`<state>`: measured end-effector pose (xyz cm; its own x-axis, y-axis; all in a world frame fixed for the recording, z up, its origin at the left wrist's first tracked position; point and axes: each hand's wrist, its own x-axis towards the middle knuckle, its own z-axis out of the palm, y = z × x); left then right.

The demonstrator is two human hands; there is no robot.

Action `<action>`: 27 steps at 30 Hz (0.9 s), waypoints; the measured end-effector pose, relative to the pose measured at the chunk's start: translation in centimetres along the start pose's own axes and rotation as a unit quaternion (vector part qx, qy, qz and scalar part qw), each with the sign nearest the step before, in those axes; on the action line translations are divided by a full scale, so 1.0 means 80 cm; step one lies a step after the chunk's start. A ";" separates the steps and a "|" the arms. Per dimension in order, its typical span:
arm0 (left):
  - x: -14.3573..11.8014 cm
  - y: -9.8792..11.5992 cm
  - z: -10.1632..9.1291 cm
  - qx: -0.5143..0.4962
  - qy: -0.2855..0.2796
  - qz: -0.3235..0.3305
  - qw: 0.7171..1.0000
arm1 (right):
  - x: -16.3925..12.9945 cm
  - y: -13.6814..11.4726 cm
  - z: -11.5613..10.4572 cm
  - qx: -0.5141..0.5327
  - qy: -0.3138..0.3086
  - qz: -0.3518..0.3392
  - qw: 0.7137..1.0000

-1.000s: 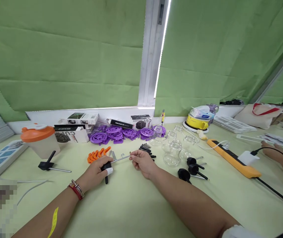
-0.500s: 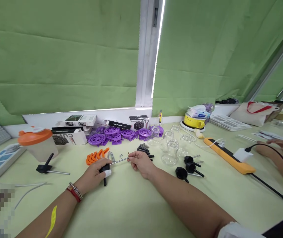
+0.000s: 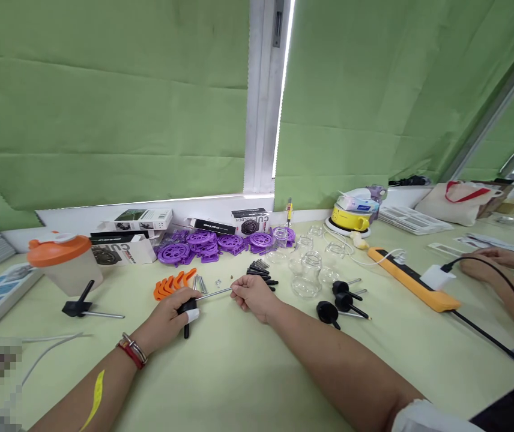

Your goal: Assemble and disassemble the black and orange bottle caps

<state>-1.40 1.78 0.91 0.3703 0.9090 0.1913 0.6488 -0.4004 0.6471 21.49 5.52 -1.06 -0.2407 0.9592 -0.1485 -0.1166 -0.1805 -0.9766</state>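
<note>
My left hand (image 3: 173, 315) is closed around a black plastic part (image 3: 186, 330) with a stubby black handle pointing down and a thin metal rod (image 3: 214, 294) reaching right. At the rod's far end, the fingertips of my right hand (image 3: 253, 297) are pinched on the tip; any tiny piece between them is hidden. White tape wraps my left thumb. Just beyond the rod lie orange curved pieces (image 3: 173, 285), metal pins (image 3: 200, 284), small clear bits (image 3: 218, 282) and a tiny brass-coloured piece (image 3: 232, 277). Black sticks (image 3: 261, 276) lie behind my right hand.
Purple spoked parts (image 3: 203, 240) and cartons (image 3: 124, 249) line the wall. Glass jars (image 3: 306, 276) and more black rod parts (image 3: 344, 303) stand right, before an orange power strip (image 3: 412, 279). An orange-lidded jug (image 3: 65, 264) is left. Another person's hands (image 3: 500, 264) rest far right.
The view has shifted slightly. Both hands keep nearly the same pose, on the black part and its rod tip. The tiny brass-coloured piece now shows apart from my right fingers.
</note>
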 end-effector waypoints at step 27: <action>-0.002 0.001 0.000 0.001 -0.010 0.015 1.000 | -0.008 -0.006 0.006 -0.104 -0.008 -0.002 0.995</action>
<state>-1.42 1.63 0.92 0.4030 0.8940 0.1958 0.6381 -0.4279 0.6401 21.25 4.87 -0.44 -0.2567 0.9557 -0.1441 0.0839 -0.1265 -0.9884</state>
